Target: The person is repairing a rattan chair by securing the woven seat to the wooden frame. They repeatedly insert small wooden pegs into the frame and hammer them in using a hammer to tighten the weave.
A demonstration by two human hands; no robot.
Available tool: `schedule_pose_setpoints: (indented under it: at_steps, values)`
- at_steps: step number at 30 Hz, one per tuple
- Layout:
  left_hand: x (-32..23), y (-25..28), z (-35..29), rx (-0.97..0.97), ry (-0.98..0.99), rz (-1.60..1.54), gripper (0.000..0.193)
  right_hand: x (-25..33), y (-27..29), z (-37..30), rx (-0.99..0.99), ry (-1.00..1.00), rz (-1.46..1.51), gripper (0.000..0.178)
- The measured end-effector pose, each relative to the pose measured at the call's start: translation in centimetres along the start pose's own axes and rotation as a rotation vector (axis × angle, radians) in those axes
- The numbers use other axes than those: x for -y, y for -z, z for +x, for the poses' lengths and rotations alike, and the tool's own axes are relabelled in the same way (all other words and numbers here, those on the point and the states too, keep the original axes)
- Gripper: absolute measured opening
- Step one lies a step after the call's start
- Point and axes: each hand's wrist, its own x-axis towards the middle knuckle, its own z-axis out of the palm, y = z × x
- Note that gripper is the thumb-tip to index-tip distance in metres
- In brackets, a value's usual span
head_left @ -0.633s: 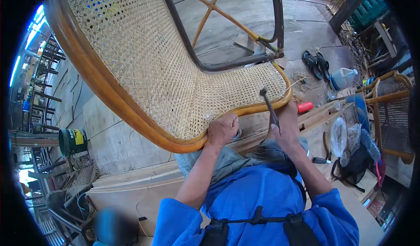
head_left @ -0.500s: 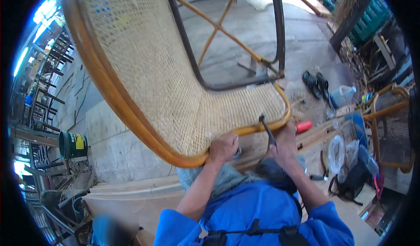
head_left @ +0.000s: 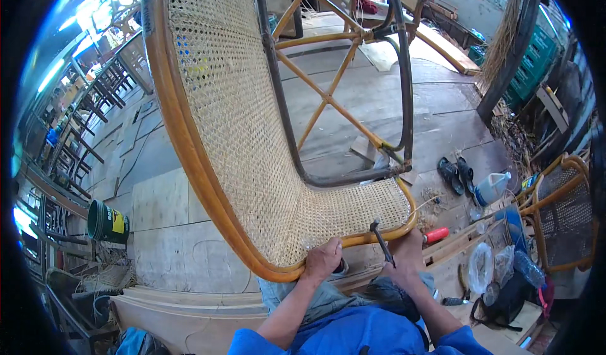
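A rattan chair [head_left: 208, 184] with woven cane panels [head_left: 252, 134] stands tilted before me, its bent, orange-brown rim close to my lap. My left hand [head_left: 323, 260] is closed over the near part of that rim, the thumb side up. To its right, my right hand [head_left: 404, 276] holds a small hammer [head_left: 382, 242] by the dark handle. The hammer's head is over the near edge of the cane, beside the rim; whether it touches cannot be told. A loose pale cane strand [head_left: 426, 202] sticks out past the rim's right end.
At right lie a red cylinder [head_left: 435, 235], dark sandals [head_left: 450, 175], a whitish jug [head_left: 492, 188], clear plastic bags [head_left: 481, 268] and a black bag [head_left: 512, 298]. Another rattan chair [head_left: 562, 213] stands far right. A dark green bucket [head_left: 107, 221] is at left; long boards [head_left: 196, 317] lie near my legs.
The whole scene sits lower in the picture, and more of the far floor shows. My left hand keeps its hold on the rim and my right hand still has the hammer.
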Motion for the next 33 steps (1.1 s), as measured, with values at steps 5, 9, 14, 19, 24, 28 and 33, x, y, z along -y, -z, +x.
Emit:
schedule_pose_setpoints:
  at_steps: [5,9,14,19,24,28,33]
  values:
    - [0.7,-0.7,0.5,0.011,0.068,-0.068,0.020,0.8,1.0,0.2,0.095,-0.137,0.176,0.027]
    - [1.2,-1.2,0.4,-0.001,0.120,-0.192,0.019,0.2,-0.4,1.9,-0.076,0.007,0.210,0.027]
    - [3.5,-2.3,-0.3,0.135,0.278,-0.277,0.021,2.8,0.1,2.5,0.016,-0.111,0.387,0.026]
    - [2.4,-2.3,0.1,0.210,0.234,-0.200,0.029,1.0,2.8,-0.3,0.034,-0.253,0.335,0.024]
    - [1.6,-2.2,0.2,0.314,0.264,-0.075,0.030,-4.2,7.8,-9.2,-0.309,-0.163,0.006,0.027]
    - [1.7,-2.3,1.3,0.419,0.373,-0.101,0.033,-10.0,5.8,-18.7,-0.345,-0.492,-0.096,0.025]
    - [0.0,-1.4,3.4,0.367,0.313,-0.150,0.039,-18.8,-4.8,-28.6,-0.384,-0.648,0.106,0.027]
